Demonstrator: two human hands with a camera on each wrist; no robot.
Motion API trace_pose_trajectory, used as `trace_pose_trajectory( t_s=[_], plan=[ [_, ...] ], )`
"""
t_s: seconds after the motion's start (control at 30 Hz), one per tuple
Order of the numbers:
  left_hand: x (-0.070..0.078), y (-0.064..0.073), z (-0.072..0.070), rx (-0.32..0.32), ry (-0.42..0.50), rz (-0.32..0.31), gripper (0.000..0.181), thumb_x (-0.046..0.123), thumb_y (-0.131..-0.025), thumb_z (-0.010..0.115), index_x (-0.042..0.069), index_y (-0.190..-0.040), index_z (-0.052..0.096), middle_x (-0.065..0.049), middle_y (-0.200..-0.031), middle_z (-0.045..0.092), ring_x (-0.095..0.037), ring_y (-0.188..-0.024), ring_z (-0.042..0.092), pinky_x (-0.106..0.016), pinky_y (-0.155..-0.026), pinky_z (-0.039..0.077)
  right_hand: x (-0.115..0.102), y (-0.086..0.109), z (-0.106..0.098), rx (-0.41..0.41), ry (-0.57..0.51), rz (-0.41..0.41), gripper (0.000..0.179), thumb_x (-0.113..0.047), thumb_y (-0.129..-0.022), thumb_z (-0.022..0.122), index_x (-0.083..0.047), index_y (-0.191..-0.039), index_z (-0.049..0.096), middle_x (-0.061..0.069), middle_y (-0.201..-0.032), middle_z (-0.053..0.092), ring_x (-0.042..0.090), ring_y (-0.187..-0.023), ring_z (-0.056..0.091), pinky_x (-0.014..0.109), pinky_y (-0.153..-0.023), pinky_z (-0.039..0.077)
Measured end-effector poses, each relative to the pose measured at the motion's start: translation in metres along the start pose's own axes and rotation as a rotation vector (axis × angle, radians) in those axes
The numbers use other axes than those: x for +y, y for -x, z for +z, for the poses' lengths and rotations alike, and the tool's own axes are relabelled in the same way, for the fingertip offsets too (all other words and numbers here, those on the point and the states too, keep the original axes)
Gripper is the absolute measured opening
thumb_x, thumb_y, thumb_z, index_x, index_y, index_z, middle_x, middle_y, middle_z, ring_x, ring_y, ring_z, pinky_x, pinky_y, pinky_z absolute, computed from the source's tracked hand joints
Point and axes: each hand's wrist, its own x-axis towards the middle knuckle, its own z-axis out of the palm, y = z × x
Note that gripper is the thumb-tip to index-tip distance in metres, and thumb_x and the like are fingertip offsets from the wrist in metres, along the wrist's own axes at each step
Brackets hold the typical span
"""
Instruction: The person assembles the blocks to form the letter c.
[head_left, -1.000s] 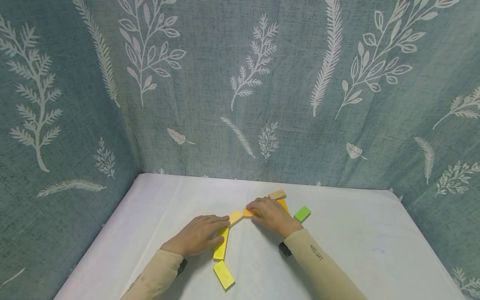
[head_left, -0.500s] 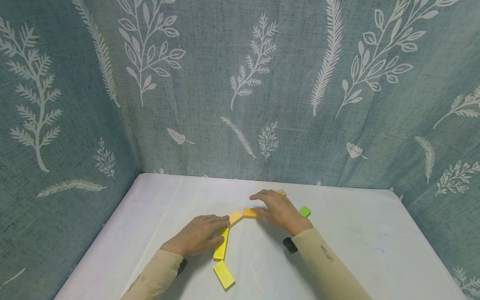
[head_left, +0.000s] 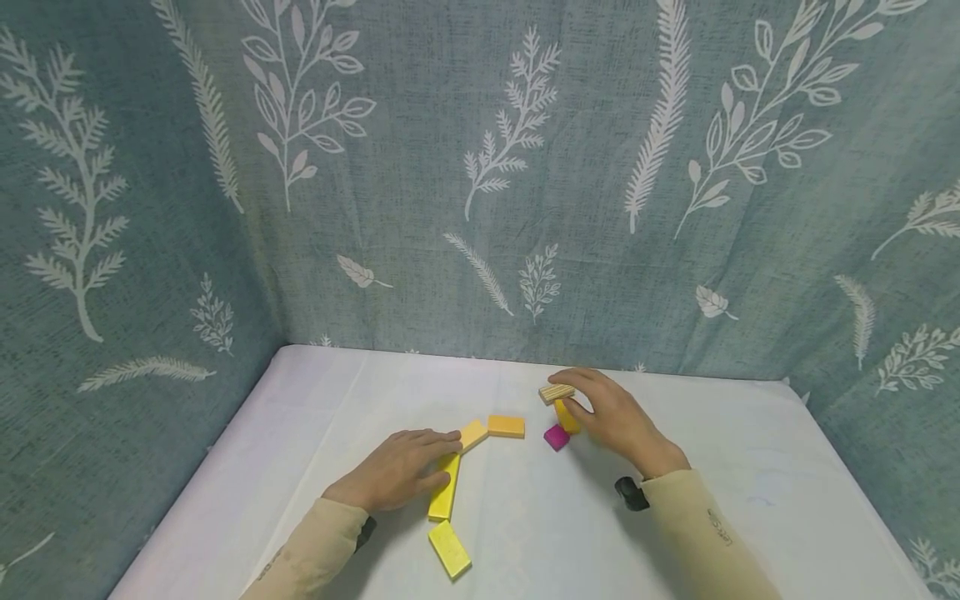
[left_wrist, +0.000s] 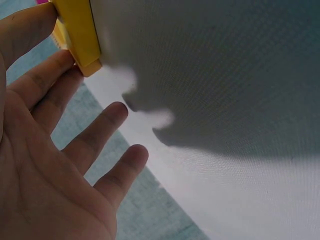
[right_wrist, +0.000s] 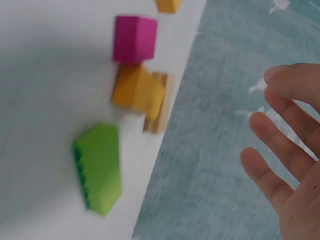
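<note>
lower centre of the head view: a short yellow block (head_left: 449,549) lies flat on the white table (head_left: 750,483). just above it, the left hand (head_left: 395,480) rests flat, fingers straight, on a long yellow block (head_left: 444,493). a pale yellow block (head_left: 473,434) and an orange block (head_left: 506,427) continue the row toward centre. right of centre, a magenta block (head_left: 557,437) sits beside an upright orange block (head_left: 567,415) capped by a wooden block (head_left: 556,392). the right hand (head_left: 617,417) is released, fingers loosely spread about that stack; contact cannot be confirmed. a green block (right_wrist: 99,173) appears in the right wrist view only.
</note>
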Motion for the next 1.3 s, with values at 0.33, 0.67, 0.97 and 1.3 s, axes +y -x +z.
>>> trace_pose_trajectory(
  t_s=[0.33, 0.67, 0.97, 1.3],
  plan=[
    [0.002, 0.000, -0.001, 0.020, -0.006, 0.025, 0.042, 0.028, -0.100, 0.065, 0.014, -0.140, 0.060, -0.002, -0.150, 0.053, -0.026, -0.136, 0.050, -0.051, -0.113, 0.041, 0.029, 0.020, -0.004, 0.031, 0.075, -0.048, 0.044, -0.004, -0.091, 0.075, -0.011, -0.133, 0.065, 0.005, -0.134, 0.063, 0.027, -0.125, 0.059, 0.049, -0.103, 0.052],
    [0.000, 0.001, 0.000, 0.024, -0.005, 0.043, 0.043, 0.027, -0.101, 0.065, 0.014, -0.141, 0.060, -0.001, -0.151, 0.052, -0.025, -0.136, 0.050, -0.051, -0.111, 0.042, 0.047, 0.034, -0.003, -0.017, 0.075, -0.024, 0.046, 0.005, -0.089, 0.073, -0.009, -0.132, 0.064, 0.009, -0.134, 0.064, 0.031, -0.124, 0.059, 0.051, -0.101, 0.052],
    [-0.001, 0.000, 0.000, 0.023, 0.000, 0.052, 0.042, 0.028, -0.101, 0.065, 0.014, -0.141, 0.060, -0.002, -0.151, 0.052, -0.026, -0.136, 0.050, -0.051, -0.112, 0.042, 0.057, 0.042, 0.001, -0.102, 0.114, 0.002, 0.049, 0.013, -0.085, 0.072, -0.005, -0.130, 0.066, 0.013, -0.133, 0.065, 0.034, -0.123, 0.060, 0.051, -0.102, 0.052],
    [0.000, 0.000, -0.001, 0.019, 0.007, 0.037, 0.041, 0.027, -0.101, 0.065, 0.014, -0.140, 0.060, -0.003, -0.151, 0.052, -0.026, -0.136, 0.050, -0.052, -0.112, 0.041, 0.063, 0.044, 0.005, -0.161, 0.119, 0.008, 0.043, 0.016, -0.083, 0.071, -0.003, -0.122, 0.070, 0.013, -0.123, 0.069, 0.034, -0.117, 0.064, 0.051, -0.101, 0.053]
  ],
)
